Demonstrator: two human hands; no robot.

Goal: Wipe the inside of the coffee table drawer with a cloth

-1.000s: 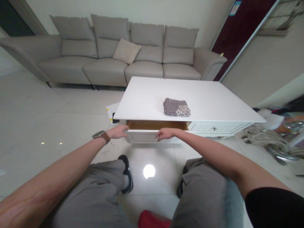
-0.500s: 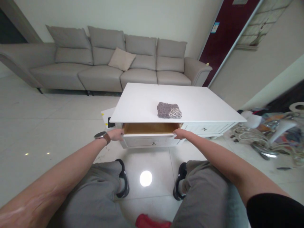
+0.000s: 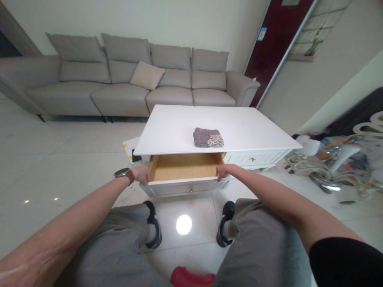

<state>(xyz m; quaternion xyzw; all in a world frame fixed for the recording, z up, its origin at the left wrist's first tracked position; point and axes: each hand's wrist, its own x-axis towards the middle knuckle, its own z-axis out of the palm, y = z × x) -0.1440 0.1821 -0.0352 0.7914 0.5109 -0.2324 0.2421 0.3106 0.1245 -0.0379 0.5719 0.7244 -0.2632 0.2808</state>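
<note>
A white coffee table (image 3: 245, 127) stands in front of me, and a folded grey patterned cloth (image 3: 208, 138) lies on its top near the front edge. Below the cloth, a drawer (image 3: 182, 166) with a bare wooden inside is pulled out toward me. My left hand (image 3: 141, 175) grips the drawer's front left corner, with a watch on that wrist. My right hand (image 3: 223, 172) is closed on the front right corner. A small metal knob (image 3: 192, 189) sits on the drawer's white front.
A second drawer (image 3: 254, 158), closed, is to the right in the table. A grey sofa (image 3: 125, 85) runs along the far wall. Cables and clutter (image 3: 329, 167) lie on the floor at the right. My knees and shoes are below the drawer.
The drawer has slid out toward me, from a narrow gap to wide open. My right hand moved from the drawer front's middle to its right corner. The left hand stayed at the left corner.
</note>
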